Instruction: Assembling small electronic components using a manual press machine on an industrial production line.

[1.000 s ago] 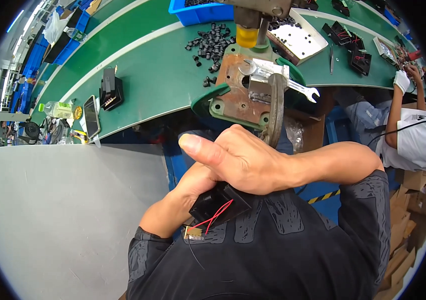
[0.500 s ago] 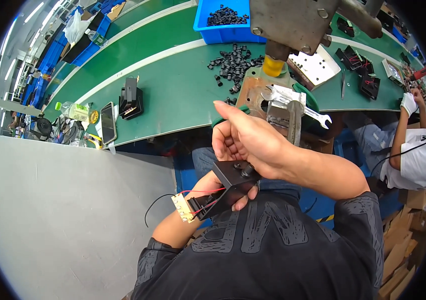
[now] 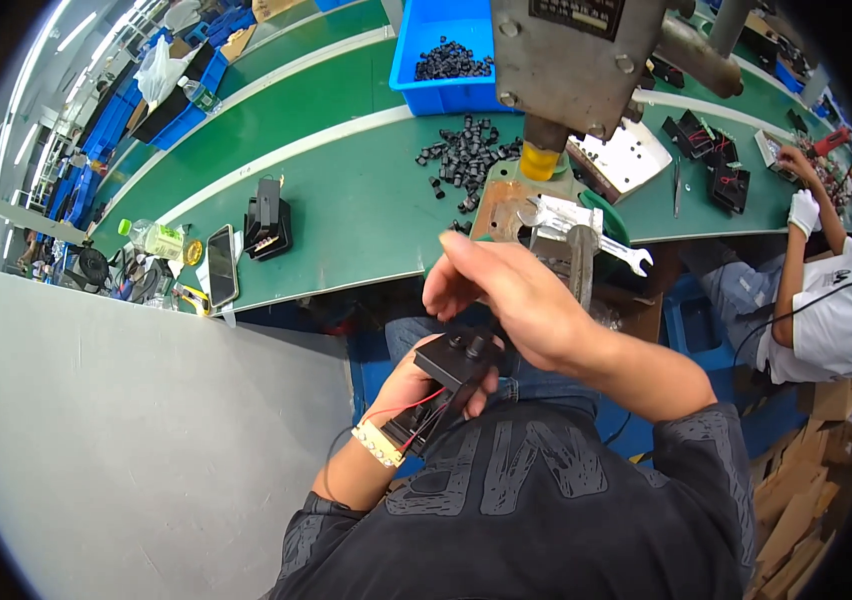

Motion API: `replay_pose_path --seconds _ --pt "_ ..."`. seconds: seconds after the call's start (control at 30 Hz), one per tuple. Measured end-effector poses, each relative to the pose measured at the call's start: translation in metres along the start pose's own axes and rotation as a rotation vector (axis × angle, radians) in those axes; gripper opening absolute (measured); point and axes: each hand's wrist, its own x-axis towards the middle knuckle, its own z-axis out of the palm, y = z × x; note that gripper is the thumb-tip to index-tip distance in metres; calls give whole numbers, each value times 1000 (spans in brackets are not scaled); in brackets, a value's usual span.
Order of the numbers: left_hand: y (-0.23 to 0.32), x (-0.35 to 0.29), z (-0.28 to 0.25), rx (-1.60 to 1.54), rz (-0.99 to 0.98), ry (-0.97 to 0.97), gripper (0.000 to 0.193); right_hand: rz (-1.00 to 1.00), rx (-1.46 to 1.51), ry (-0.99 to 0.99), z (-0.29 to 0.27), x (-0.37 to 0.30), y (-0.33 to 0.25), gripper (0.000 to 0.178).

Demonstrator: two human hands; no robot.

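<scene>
My left hand (image 3: 408, 384) grips a black plastic housing (image 3: 456, 358) in front of my chest, with fingertips showing around its right side. Two short black knobs stand on the housing's upper face. A small pale circuit board (image 3: 378, 444) hangs from its open end on red and black wires, lying over my left wrist. Just above and to the right of the housing is my right hand (image 3: 516, 300), its fingers loosely bent and apart from the thumb. Nothing shows in that hand, though part of the palm is hidden.
Beyond my hands stands a metal press (image 3: 566, 80) with a yellow-collared ram. A wrench (image 3: 586, 225) lies on its base. Loose black caps (image 3: 471, 155), a blue bin (image 3: 456, 95), a white tray (image 3: 626, 160) and a phone (image 3: 222, 265) are on the green bench. A co-worker (image 3: 816, 300) sits at right.
The housing has tilted in my left hand, and its knobs now face more upward. My right hand has lifted off the housing slightly. The head view has shifted a little.
</scene>
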Motion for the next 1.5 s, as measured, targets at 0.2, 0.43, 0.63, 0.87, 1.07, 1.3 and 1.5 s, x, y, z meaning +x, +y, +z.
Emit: replay_pose_path --seconds 0.2,0.43,0.63,0.87,1.07,1.3,1.5 --pt "5 -10 0 372 428 268 37 -477 -624 117 -9 -33 3 17" --pt "-5 1 25 4 816 371 42 -773 -907 118 18 -48 44 54" --pt "-10 8 37 -237 874 414 32 -683 -1101 160 27 -20 64 60" --pt "-8 7 2 -8 1071 378 20 -270 -283 315 40 -1 48 57" --pt "0 3 -14 -45 1073 446 20 -481 -345 378 50 35 80 58" --pt "-7 -14 -63 -26 943 413 22 -300 -1067 450 95 63 11 54" --pt "-56 -50 -145 271 689 791 14 -1304 -1462 505 136 28 -122 56"
